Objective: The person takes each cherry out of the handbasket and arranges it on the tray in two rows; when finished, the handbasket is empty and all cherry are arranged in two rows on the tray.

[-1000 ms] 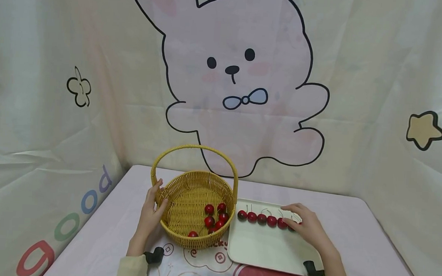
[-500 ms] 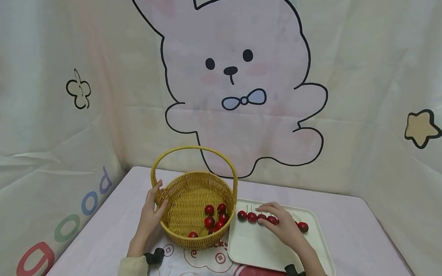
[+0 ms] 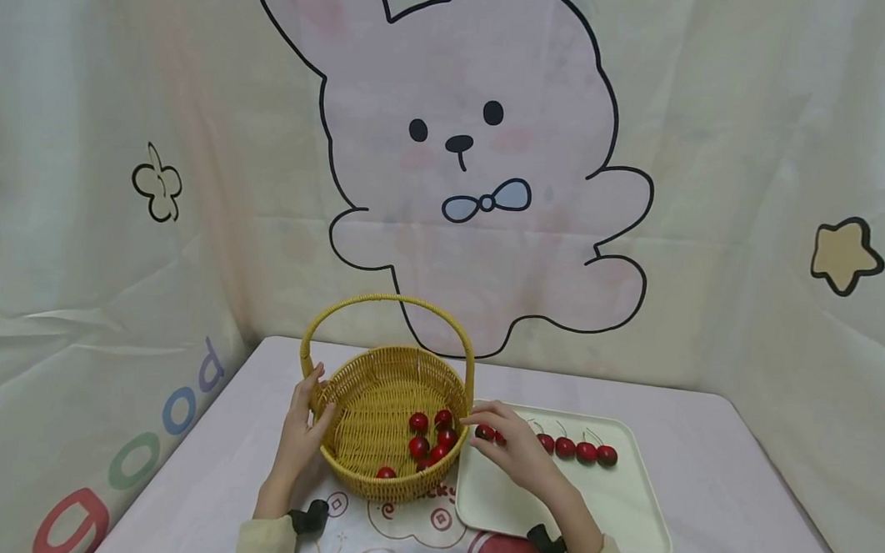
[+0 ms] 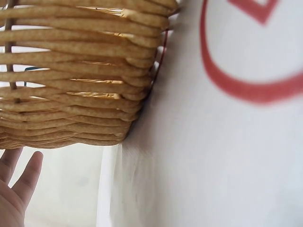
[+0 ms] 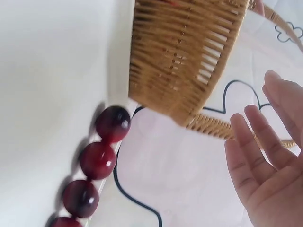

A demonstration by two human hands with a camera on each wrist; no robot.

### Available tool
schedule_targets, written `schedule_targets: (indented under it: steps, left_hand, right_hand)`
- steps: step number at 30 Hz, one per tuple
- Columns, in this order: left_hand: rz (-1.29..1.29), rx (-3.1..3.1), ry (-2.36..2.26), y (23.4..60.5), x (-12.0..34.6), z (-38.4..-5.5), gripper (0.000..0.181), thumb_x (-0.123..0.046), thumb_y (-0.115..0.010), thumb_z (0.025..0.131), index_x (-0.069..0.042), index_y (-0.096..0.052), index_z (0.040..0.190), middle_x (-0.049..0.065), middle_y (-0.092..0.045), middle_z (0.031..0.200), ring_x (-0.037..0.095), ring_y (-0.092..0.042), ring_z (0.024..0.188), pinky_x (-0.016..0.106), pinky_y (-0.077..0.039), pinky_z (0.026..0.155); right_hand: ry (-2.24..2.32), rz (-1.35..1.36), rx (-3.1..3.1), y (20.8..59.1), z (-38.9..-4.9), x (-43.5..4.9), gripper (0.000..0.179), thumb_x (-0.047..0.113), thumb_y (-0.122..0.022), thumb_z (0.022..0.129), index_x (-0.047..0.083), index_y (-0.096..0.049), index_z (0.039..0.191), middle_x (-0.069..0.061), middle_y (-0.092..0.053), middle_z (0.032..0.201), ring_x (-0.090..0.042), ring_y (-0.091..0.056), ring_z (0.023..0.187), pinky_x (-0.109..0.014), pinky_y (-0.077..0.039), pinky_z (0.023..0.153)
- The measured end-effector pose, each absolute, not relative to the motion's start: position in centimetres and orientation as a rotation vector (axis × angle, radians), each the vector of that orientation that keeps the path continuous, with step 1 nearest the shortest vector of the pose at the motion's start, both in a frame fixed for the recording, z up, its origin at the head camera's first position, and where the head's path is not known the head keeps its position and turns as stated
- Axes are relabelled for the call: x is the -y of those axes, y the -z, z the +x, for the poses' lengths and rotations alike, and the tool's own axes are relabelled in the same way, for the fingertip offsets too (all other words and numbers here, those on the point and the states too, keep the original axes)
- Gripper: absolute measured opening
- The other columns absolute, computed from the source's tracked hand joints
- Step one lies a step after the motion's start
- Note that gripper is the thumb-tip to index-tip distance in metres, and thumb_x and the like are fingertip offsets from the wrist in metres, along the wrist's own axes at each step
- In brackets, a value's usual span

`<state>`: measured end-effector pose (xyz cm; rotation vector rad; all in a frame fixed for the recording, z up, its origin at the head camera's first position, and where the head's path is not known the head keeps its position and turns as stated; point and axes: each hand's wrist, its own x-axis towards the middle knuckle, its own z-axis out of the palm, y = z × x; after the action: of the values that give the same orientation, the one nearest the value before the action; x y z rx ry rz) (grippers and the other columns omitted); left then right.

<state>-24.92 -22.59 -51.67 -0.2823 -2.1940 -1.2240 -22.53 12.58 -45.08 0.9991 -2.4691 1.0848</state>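
Observation:
A yellow wicker basket [image 3: 375, 407] with a tall arched handle holds several red cherries [image 3: 418, 447], mostly at its right side. My left hand [image 3: 297, 436] rests against the basket's left side by the handle's foot, thumb and fingers spread. In the left wrist view, its straight fingers [image 4: 29, 177] reach to the woven wall. My right hand [image 3: 516, 452] hovers over the left end of a row of cherries [image 3: 586, 452] on a cream tray [image 3: 550, 508], fingertips close to the basket's rim. The right wrist view shows that hand with loosely extended fingers [image 5: 244, 165] and nothing in them.
The tray stands directly right of the basket on a white tablecloth [image 3: 191, 480] with red print at the front. A cloth backdrop [image 3: 459, 252] with a rabbit drawing rises behind the table, and hanging cloths flank both sides.
My right hand has moved left along the cherry row, from its right end to the basket's edge, uncovering the cherries on the right. My left hand and the basket have stayed put.

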Motion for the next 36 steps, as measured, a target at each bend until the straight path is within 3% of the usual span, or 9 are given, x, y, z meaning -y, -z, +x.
schedule_targets:
  steps: [4, 9, 14, 20, 26, 36]
  left_hand:
    - [-0.286, 2.2, 1.218, 51.6, 22.6, -24.9, 0.067, -0.004, -0.06, 0.087, -0.021, -0.03, 0.145, 0.01, -0.039, 0.139, 0.033, -0.048, 0.117, 0.062, -0.038, 0.091]
    - [-0.277, 2.196, 1.241, 51.6, 22.6, -25.0, 0.068, -0.003, -0.061, 0.086, -0.023, -0.031, 0.145, 0.008, -0.039, 0.139, 0.032, -0.048, 0.118, 0.062, -0.038, 0.092]
    - [-0.287, 2.183, 1.259, 51.5, 22.5, -25.0, 0.067, -0.004, -0.06, 0.087, -0.023, -0.031, 0.145, 0.006, -0.039, 0.14, 0.031, -0.048, 0.119, 0.062, -0.037, 0.093]
    - [-0.286, 2.183, 1.257, 51.4, 22.5, -25.0, 0.066, -0.003, -0.06, 0.087, -0.021, -0.032, 0.144, 0.006, -0.039, 0.139, 0.03, -0.048, 0.119, 0.062, -0.037, 0.093]
    - [-0.272, 2.196, 1.267, 51.4, 22.6, -24.8, 0.068, -0.003, -0.06, 0.087, -0.024, -0.03, 0.145, 0.005, -0.039, 0.14, 0.03, -0.048, 0.119, 0.062, -0.037, 0.093]
    - [-0.271, 2.199, 1.267, 51.4, 22.5, -24.9, 0.068, -0.005, -0.06, 0.088, -0.029, -0.03, 0.144, 0.004, -0.04, 0.139, 0.029, -0.048, 0.119, 0.061, -0.038, 0.093]
  right_hand:
    - [-1.095, 1.056, 2.479, 45.1, -22.8, -11.1, 0.026, 0.016, -0.066, 0.085, 0.017, -0.065, 0.111, 0.006, -0.058, 0.111, -0.015, -0.057, 0.1, -0.03, -0.051, 0.076]
    - [-1.135, 1.08, 2.541, 45.1, -23.1, -9.4, 0.026, 0.024, -0.063, 0.087, 0.02, -0.065, 0.112, 0.005, -0.06, 0.109, -0.015, -0.056, 0.102, -0.038, -0.05, 0.081]
    - [-1.161, 1.136, 2.62, 45.0, -23.4, -7.8, 0.028, 0.02, -0.063, 0.088, 0.014, -0.064, 0.116, -0.003, -0.061, 0.11, -0.021, -0.058, 0.102, -0.042, -0.05, 0.084]
    - [-1.118, 1.233, 2.73, 45.1, -23.7, -6.1, 0.029, 0.019, -0.063, 0.088, 0.017, -0.063, 0.117, -0.003, -0.06, 0.112, -0.023, -0.057, 0.103, -0.038, -0.05, 0.082]
    - [-1.04, 1.361, 2.794, 45.3, -24.4, -4.5, 0.031, 0.018, -0.062, 0.088, 0.014, -0.063, 0.119, 0.0, -0.061, 0.115, -0.017, -0.056, 0.107, -0.034, -0.048, 0.088]
    - [-0.938, 1.502, 2.9, 45.5, -24.9, -2.3, 0.031, 0.015, -0.066, 0.085, 0.017, -0.065, 0.116, 0.006, -0.061, 0.115, -0.012, -0.058, 0.104, -0.025, -0.048, 0.086]
